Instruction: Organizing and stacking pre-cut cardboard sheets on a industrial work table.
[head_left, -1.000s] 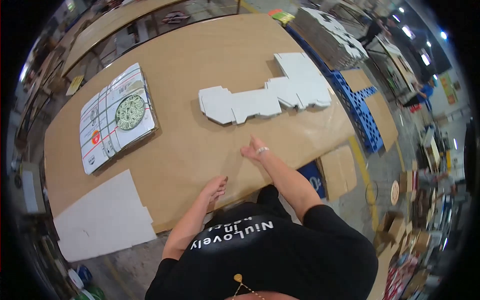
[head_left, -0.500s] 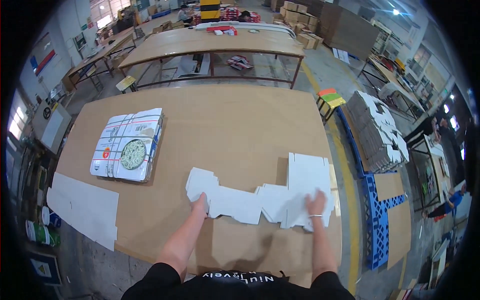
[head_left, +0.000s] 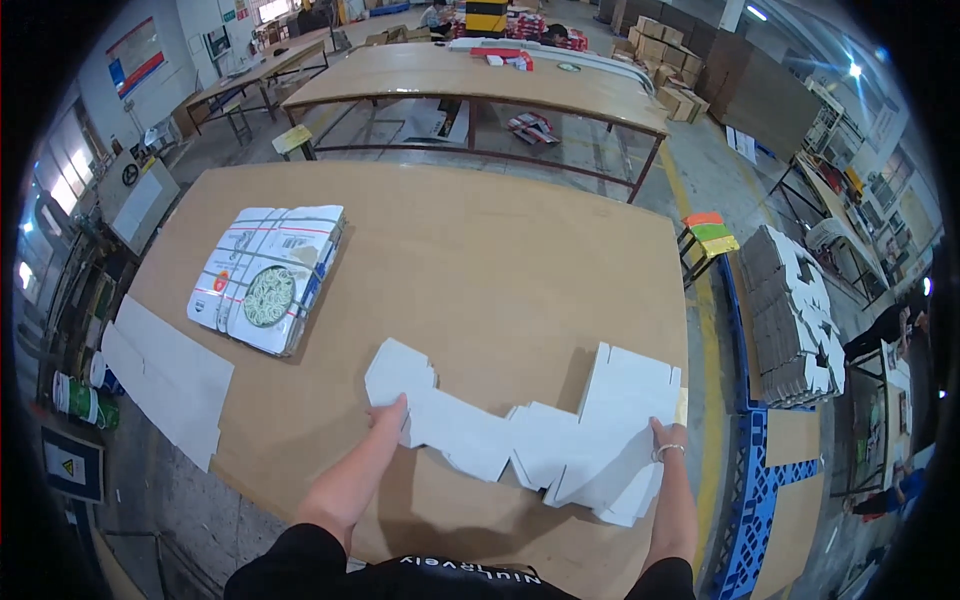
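Observation:
White die-cut cardboard box blanks (head_left: 545, 440), apparently a small stack, lie across the near part of the brown table. Their outline is stepped, with a narrow middle and a large panel at the right. My left hand (head_left: 388, 412) grips the near edge by the left flap, thumb on top and the other fingers partly hidden. At the right edge of the large panel, my right hand (head_left: 668, 436) is closed on the board, with its fingertips out of sight. A lower flap sticks out slightly askew beneath the right end.
A strapped white printed bundle (head_left: 268, 280) sits on the table (head_left: 470, 250) at the left. Nearer lies a flat white sheet (head_left: 170, 380). Stacked white blanks (head_left: 795, 320) stand on a blue pallet (head_left: 748, 500) at right, beside a coloured stool (head_left: 708, 235).
My right hand has moved from the top of the large panel to its right edge. The blanks' right end has shifted toward me, and the head view has turned.

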